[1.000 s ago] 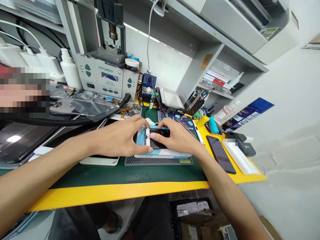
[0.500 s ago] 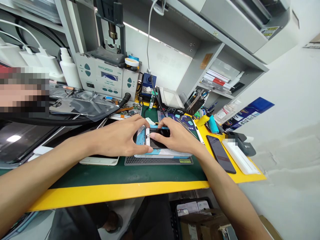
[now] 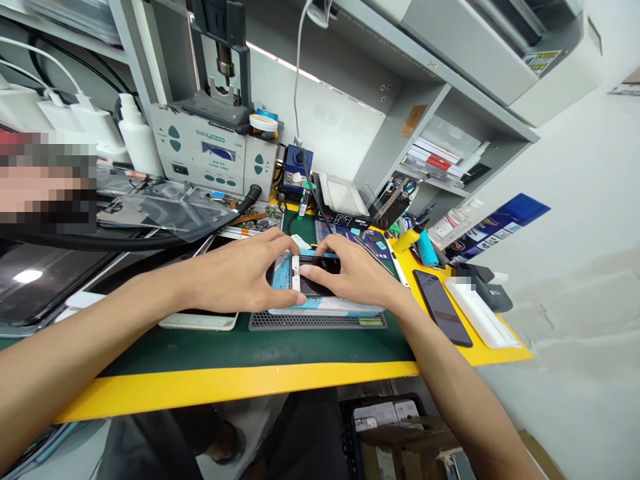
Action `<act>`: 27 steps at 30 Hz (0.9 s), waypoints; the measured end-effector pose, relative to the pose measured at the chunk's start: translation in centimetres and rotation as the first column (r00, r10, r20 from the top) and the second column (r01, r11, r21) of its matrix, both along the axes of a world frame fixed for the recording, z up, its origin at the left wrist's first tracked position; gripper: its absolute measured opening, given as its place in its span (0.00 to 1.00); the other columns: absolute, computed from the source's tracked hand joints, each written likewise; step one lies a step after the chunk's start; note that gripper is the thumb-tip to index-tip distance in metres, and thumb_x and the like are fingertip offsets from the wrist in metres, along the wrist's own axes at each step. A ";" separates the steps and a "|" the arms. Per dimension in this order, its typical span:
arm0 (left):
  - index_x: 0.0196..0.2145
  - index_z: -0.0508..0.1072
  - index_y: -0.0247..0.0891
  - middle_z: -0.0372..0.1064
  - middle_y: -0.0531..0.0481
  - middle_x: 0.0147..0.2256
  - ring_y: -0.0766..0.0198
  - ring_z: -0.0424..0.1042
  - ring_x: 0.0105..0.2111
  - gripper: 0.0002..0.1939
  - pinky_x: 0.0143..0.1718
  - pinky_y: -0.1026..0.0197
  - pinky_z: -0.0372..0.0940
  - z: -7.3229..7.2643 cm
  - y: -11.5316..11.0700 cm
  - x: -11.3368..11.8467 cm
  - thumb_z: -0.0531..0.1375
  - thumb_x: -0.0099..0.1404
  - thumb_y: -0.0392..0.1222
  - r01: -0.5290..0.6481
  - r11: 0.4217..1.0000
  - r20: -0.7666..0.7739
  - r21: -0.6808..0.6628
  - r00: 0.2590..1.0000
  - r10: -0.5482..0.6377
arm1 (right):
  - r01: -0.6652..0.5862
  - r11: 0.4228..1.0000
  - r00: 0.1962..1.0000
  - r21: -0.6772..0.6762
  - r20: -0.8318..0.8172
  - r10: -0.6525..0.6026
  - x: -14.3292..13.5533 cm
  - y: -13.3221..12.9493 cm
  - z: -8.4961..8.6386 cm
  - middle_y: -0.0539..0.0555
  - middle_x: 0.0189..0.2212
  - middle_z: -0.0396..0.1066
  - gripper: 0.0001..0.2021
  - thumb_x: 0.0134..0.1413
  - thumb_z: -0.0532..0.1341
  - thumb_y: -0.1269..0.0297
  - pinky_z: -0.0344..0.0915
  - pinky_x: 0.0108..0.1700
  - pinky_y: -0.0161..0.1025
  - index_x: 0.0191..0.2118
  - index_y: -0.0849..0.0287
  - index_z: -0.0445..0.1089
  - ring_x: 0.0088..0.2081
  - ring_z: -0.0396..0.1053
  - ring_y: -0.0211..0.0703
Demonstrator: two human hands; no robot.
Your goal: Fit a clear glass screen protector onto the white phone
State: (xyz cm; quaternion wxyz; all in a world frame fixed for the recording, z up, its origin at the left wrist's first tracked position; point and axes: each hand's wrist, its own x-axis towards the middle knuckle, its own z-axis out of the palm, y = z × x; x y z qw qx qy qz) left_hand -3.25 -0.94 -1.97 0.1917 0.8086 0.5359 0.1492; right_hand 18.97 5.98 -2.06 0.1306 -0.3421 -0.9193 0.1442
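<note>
A smartphone (image 3: pixel 320 285) with a dark screen and a white strip at its left end lies flat between my hands. My left hand (image 3: pixel 250 273) spans that left end, thumb along the near edge and fingertips at the far edge. My right hand (image 3: pixel 357 270) is closed over the other end; its thumb presses on the screen and its bent forefinger reaches the far edge. Under the phone is a light blue and white flat pad or box (image 3: pixel 345 307), resting on a grey perforated plate (image 3: pixel 317 322). My hands hide both ends of the phone.
A phone (image 3: pixel 443 308) and a white box (image 3: pixel 480 313) lie to the right. A soldering or hot-air station (image 3: pixel 210 153) stands behind, its black hose (image 3: pixel 150 245) crossing at left. A white-edged device (image 3: pixel 200 323) sits beside my left wrist. The yellow table edge (image 3: pixel 240 387) runs in front.
</note>
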 end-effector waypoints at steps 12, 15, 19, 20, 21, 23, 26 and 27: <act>0.55 0.68 0.41 0.68 0.43 0.50 0.50 0.73 0.41 0.36 0.45 0.54 0.65 0.0 0.0 0.0 0.59 0.58 0.69 -0.002 1.000 0.022 0.016 1.000 0.001 | 0.002 1.000 1.000 -0.010 0.003 -0.002 0.0 0.0 0.1 0.54 0.40 0.71 0.21 0.62 0.58 0.41 0.62 0.42 0.43 0.43 0.55 0.66 0.40 0.70 0.47; 0.54 0.69 0.42 0.68 0.44 0.49 0.50 0.74 0.40 0.36 0.44 0.54 0.66 0.0 0.0 0.0 0.59 0.57 0.69 -0.005 1.000 0.044 0.024 0.999 0.004 | 0.007 1.000 1.000 -0.012 0.005 -0.007 0.0 0.0 0.1 0.54 0.40 0.71 0.20 0.62 0.58 0.41 0.62 0.42 0.43 0.42 0.55 0.66 0.40 0.69 0.48; 0.55 0.68 0.41 0.68 0.43 0.49 0.50 0.74 0.40 0.36 0.43 0.54 0.66 0.1 0.0 0.0 0.59 0.58 0.69 -0.005 1.000 0.033 0.014 0.999 0.004 | 0.005 1.000 1.000 -0.008 0.002 -0.005 0.0 0.0 0.0 0.54 0.40 0.71 0.20 0.62 0.58 0.41 0.61 0.42 0.43 0.42 0.55 0.66 0.40 0.69 0.47; 0.55 0.68 0.41 0.68 0.43 0.50 0.50 0.73 0.41 0.36 0.44 0.54 0.66 0.1 0.0 0.0 0.59 0.58 0.69 -0.002 1.000 0.026 0.010 1.000 0.001 | 0.003 1.000 1.000 -0.007 -0.001 -0.003 0.0 0.0 0.0 0.54 0.40 0.71 0.20 0.62 0.58 0.41 0.61 0.42 0.42 0.42 0.55 0.66 0.40 0.69 0.47; 0.55 0.67 0.41 0.67 0.43 0.50 0.50 0.73 0.41 0.36 0.44 0.54 0.65 0.1 -0.1 0.0 0.58 0.59 0.69 0.000 1.000 0.019 0.006 1.000 0.000 | 0.002 1.000 1.000 -0.006 -0.003 -0.002 0.0 0.0 0.0 0.54 0.40 0.71 0.20 0.62 0.58 0.41 0.61 0.42 0.42 0.43 0.55 0.66 0.40 0.69 0.47; 0.55 0.67 0.41 0.67 0.43 0.51 0.50 0.73 0.41 0.36 0.44 0.54 0.65 0.2 -0.1 0.0 0.58 0.59 0.69 0.001 1.000 0.008 0.001 1.000 -0.001 | 0.000 1.000 1.000 -0.006 -0.006 0.000 0.1 0.0 0.0 0.54 0.40 0.71 0.21 0.62 0.58 0.41 0.61 0.42 0.42 0.42 0.55 0.66 0.40 0.69 0.47; 0.56 0.66 0.41 0.66 0.43 0.51 0.50 0.73 0.42 0.36 0.44 0.54 0.65 0.2 0.0 0.1 0.58 0.59 0.69 -0.001 1.000 0.001 0.001 1.000 0.001 | 0.000 1.000 1.000 -0.010 -0.001 -0.001 0.1 0.0 0.0 0.54 0.40 0.71 0.21 0.62 0.58 0.41 0.61 0.42 0.42 0.42 0.55 0.66 0.40 0.69 0.47; 0.55 0.66 0.41 0.66 0.43 0.52 0.50 0.73 0.42 0.36 0.44 0.54 0.65 0.2 0.0 0.1 0.58 0.59 0.68 -0.001 1.000 0.000 0.001 1.000 0.001 | 0.001 1.000 1.000 -0.010 0.000 -0.001 0.1 -0.1 0.0 0.54 0.40 0.71 0.21 0.62 0.58 0.41 0.61 0.42 0.42 0.42 0.55 0.66 0.40 0.69 0.46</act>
